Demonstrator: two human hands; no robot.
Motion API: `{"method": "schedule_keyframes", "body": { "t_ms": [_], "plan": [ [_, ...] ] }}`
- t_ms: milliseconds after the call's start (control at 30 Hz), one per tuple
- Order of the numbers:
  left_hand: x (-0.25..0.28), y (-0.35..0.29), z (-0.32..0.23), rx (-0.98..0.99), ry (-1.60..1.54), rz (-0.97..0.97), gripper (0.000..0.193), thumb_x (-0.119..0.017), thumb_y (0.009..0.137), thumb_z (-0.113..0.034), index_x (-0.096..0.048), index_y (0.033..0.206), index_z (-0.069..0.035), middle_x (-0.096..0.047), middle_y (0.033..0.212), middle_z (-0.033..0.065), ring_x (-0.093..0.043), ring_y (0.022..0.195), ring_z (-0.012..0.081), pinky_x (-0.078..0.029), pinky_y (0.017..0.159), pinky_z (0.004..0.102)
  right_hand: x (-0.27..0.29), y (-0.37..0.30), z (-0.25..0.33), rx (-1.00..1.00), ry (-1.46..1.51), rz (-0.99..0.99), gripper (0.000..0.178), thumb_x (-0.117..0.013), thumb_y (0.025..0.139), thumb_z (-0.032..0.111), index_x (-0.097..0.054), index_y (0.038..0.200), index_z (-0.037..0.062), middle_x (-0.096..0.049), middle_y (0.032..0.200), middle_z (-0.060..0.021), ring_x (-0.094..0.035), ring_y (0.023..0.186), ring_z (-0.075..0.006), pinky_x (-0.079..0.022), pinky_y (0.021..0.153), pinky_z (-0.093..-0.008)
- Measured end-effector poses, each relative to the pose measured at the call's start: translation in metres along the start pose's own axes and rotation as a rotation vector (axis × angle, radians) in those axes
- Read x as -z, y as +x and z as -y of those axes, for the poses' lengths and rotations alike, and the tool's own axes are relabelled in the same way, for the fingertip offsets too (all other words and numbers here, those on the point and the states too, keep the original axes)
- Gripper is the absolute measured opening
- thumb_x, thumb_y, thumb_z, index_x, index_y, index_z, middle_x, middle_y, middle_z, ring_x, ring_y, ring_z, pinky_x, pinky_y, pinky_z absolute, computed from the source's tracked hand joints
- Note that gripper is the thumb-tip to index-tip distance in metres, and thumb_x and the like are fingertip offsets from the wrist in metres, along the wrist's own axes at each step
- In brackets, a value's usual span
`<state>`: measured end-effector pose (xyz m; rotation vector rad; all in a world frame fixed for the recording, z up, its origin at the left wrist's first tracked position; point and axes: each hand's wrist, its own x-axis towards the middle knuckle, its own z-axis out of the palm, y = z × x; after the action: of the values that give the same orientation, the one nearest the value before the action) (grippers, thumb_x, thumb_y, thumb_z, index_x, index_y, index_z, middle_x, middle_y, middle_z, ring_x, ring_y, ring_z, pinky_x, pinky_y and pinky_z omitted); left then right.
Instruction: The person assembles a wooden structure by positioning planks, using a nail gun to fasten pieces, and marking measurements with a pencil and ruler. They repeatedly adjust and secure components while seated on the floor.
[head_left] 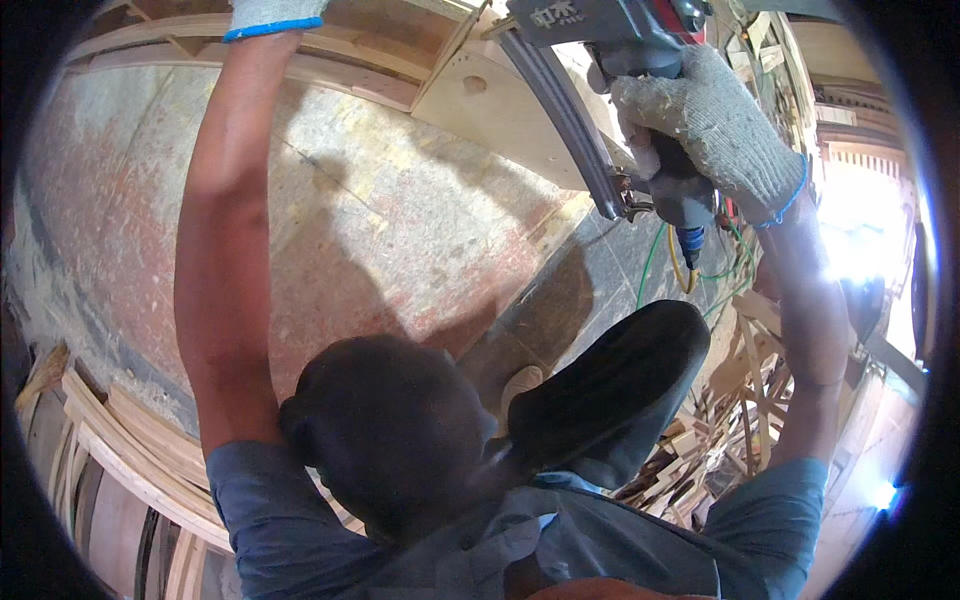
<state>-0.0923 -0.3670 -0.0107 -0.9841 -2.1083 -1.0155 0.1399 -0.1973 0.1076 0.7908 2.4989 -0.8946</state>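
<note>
My right hand (722, 125), in a grey knit glove with a blue cuff, is closed round the handle of a pneumatic nail gun (640, 32). The gun's long dark magazine (565, 112) slants down beside a pale plywood panel (500, 125). A blue hose fitting (690, 243) sits at the handle's lower end. At the top edge my left hand (275, 12) shows only the back part of its glove, near the long wooden rails (150, 45); its fingers are out of the picture.
Yellow and green air hoses (676, 262) hang below the gun. Wood scraps (690, 445) are heaped to my right, and long wooden strips (140, 470) lie at the lower left. The floor (330, 210) is stained and dusty. Bright light comes from the right.
</note>
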Motion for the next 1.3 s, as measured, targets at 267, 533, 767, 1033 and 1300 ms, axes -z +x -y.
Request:
{"method": "schedule_keyframes", "body": {
  "t_ms": [267,533,767,1033,1300],
  "plan": [
    [-0.044,-0.005,0.059,-0.224,0.811,0.185,0.036,-0.055,0.099,-0.031,-0.066,0.124,-0.008,-0.068,0.121,0.0178,-0.064,0.110,0.0282,-0.048,0.098,0.0392,0.006,-0.002,-0.034,0.200,0.080,-0.066,0.034,-0.068,0.085,0.034,-0.067,0.077,0.0011,-0.060,0.062,-0.0026,-0.055,0.056,-0.0115,-0.045,0.054,-0.0317],
    [-0.024,0.014,0.091,-0.085,0.161,0.077,0.040,-0.047,0.100,-0.036,-0.071,0.122,-0.014,-0.071,0.117,0.0141,-0.066,0.109,0.0355,-0.050,0.097,0.0436,0.037,-0.053,-0.093,-0.030,0.325,-0.156,0.019,-0.065,0.084,0.023,-0.066,0.084,0.0047,-0.056,0.061,-0.0002,-0.054,0.051,-0.0099,-0.042,0.047,-0.0275],
    [-0.031,0.008,0.083,-0.149,0.187,0.059,0.040,-0.046,0.101,-0.036,-0.070,0.123,-0.014,-0.070,0.120,0.0136,-0.065,0.112,0.0350,-0.049,0.099,0.0429,0.051,-0.062,-0.109,0.002,0.266,-0.147,0.021,-0.066,0.084,0.021,-0.060,0.071,0.0056,-0.054,0.060,0.0011,-0.054,0.050,-0.0088,-0.042,0.046,-0.0267],
    [-0.025,0.008,0.084,-0.162,0.205,0.067,0.040,-0.045,0.101,-0.036,-0.070,0.124,-0.014,-0.068,0.123,0.0134,-0.063,0.114,0.0347,-0.048,0.100,0.0425,0.062,-0.065,-0.096,0.059,0.233,-0.163,0.018,-0.066,0.085,0.022,-0.063,0.087,0.0037,-0.055,0.060,0.0004,-0.053,0.049,-0.0081,-0.041,0.045,-0.0248],
    [-0.026,0.001,0.061,-0.118,0.153,0.036,0.040,-0.044,0.102,-0.035,-0.069,0.125,-0.012,-0.068,0.124,0.0137,-0.063,0.117,0.0337,-0.047,0.101,0.0406,0.062,-0.065,-0.112,0.010,0.200,-0.221,0.020,-0.065,0.083,0.022,-0.064,0.088,0.0029,-0.055,0.059,-0.0006,-0.055,0.050,-0.0094,-0.043,0.046,-0.0271]
  ]
}}
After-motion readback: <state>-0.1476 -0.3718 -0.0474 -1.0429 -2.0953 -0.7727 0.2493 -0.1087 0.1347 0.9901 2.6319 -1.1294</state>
